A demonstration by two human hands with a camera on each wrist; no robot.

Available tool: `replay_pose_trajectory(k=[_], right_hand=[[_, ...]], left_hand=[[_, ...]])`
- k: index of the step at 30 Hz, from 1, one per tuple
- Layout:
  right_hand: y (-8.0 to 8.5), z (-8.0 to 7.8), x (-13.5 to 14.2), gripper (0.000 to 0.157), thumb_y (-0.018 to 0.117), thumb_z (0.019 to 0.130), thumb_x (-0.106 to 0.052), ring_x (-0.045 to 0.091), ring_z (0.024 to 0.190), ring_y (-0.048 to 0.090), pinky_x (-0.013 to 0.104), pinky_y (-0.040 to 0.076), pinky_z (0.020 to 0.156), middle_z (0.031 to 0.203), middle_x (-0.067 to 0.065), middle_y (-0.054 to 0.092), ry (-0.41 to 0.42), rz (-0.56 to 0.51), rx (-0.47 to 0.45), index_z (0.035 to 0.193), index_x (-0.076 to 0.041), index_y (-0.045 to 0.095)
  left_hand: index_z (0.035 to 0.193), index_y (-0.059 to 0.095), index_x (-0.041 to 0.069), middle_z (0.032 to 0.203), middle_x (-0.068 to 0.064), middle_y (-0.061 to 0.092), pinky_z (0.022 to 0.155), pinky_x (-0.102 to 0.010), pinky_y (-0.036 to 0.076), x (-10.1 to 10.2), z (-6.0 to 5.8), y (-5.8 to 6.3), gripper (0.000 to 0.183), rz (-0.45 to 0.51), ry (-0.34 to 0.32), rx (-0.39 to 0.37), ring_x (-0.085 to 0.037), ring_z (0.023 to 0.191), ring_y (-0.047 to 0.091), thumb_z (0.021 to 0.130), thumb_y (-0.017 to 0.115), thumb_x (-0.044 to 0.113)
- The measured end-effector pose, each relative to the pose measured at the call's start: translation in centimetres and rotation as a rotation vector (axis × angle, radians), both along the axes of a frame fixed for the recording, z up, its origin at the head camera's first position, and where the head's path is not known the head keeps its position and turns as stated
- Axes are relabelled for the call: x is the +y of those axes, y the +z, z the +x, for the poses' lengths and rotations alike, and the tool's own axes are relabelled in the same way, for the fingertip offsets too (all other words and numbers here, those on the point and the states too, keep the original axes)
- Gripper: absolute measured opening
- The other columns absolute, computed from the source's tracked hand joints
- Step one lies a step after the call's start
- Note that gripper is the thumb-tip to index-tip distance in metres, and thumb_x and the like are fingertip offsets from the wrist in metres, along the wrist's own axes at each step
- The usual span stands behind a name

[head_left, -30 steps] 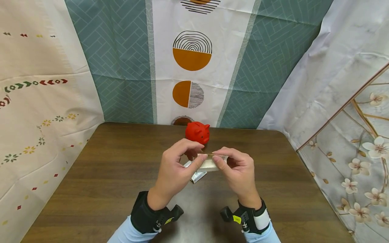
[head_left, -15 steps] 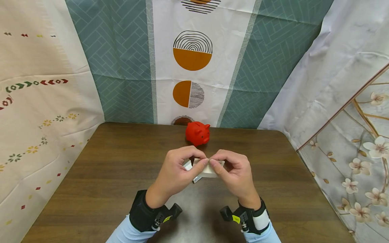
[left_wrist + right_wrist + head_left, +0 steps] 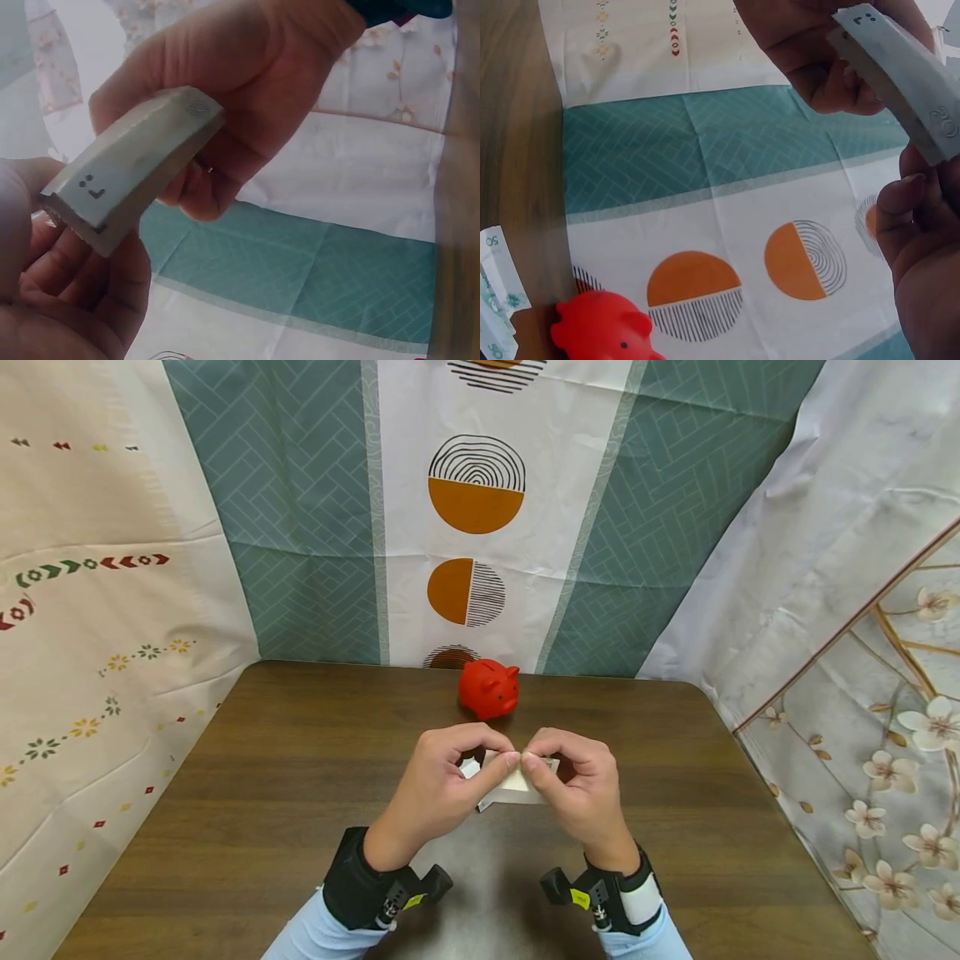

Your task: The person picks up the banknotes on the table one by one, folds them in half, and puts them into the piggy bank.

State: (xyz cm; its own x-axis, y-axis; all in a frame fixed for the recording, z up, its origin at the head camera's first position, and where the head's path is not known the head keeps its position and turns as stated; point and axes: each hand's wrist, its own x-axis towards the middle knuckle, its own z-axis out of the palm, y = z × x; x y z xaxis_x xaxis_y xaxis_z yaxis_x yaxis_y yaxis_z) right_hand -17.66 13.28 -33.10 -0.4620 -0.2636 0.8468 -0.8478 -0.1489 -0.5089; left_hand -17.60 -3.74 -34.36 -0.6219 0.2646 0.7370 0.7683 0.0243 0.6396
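A pale banknote (image 3: 517, 792), folded lengthwise and bowed, hangs between the two hands over the middle of the table. My left hand (image 3: 442, 781) pinches it between thumb and fingers near one end. The right hand (image 3: 585, 785) pinches the other side, and in the head view the thumbs nearly meet at the upper fold. Printed marks at one end and a "20" at the other show on the note (image 3: 135, 161) in the left wrist view. Below and behind it lie folded banknotes (image 3: 499, 289) marked "50", mostly hidden by the hands in the head view.
A red piggy bank (image 3: 487, 689) stands on the brown wooden table (image 3: 315, 760) near its back edge, just beyond the hands. Patterned cloths hang behind and on both sides of the table. Each wrist bears a black strap with a camera.
Both hands have come slightly lower and nearer to the body with the banknote. The left fingers have closed in from a spread pose, and the fingertips have drawn together along its top edge.
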Motion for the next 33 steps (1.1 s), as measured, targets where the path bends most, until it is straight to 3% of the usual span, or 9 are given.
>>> replay_pose_trajectory(k=[7, 13, 23, 33], right_hand=[[-0.3, 0.0, 0.6, 0.011, 0.061, 0.089, -0.004, 0.017, 0.059, 0.049, 0.024, 0.039, 0.043, 0.070, 0.011, 0.057, -0.025, -0.053, -0.088, 0.082, 0.004, 0.062], [-0.1, 0.1, 0.7, 0.009, 0.061, 0.088, -0.002, 0.016, 0.058, 0.047, 0.025, 0.036, 0.041, 0.070, 0.010, 0.055, -0.025, -0.044, -0.095, 0.082, 0.005, 0.061], [-0.3, 0.1, 1.3, 0.010, 0.059, 0.089, 0.000, 0.015, 0.060, 0.048, 0.019, 0.040, 0.048, 0.074, 0.013, 0.058, -0.157, -0.061, -0.129, 0.082, 0.007, 0.061], [-0.3, 0.0, 1.4, 0.011, 0.060, 0.089, -0.002, 0.015, 0.060, 0.049, 0.019, 0.040, 0.048, 0.073, 0.013, 0.058, -0.129, -0.091, -0.112, 0.082, 0.007, 0.062]], left_hand=[[0.080, 0.065, 0.003, 0.071, -0.002, 0.060, 0.045, -0.024, 0.039, -0.2, 1.5, 2.3, 0.013, 0.050, 0.018, -0.026, -0.015, 0.057, 0.049, 0.080, 0.064, -0.010], [0.081, 0.066, 0.003, 0.074, -0.003, 0.062, 0.046, -0.025, 0.040, -0.4, 1.6, 2.5, 0.013, 0.056, 0.009, -0.055, -0.016, 0.059, 0.051, 0.081, 0.063, -0.010], [0.083, 0.065, -0.002, 0.077, -0.009, 0.063, 0.053, -0.032, 0.048, -0.9, 1.6, 2.8, 0.014, 0.093, -0.027, -0.115, -0.018, 0.065, 0.054, 0.082, 0.059, -0.015], [0.088, 0.066, -0.002, 0.080, -0.008, 0.064, 0.055, -0.029, 0.046, -1.2, 1.7, 2.9, 0.011, 0.077, -0.021, -0.184, -0.019, 0.067, 0.052, 0.085, 0.059, -0.012]])
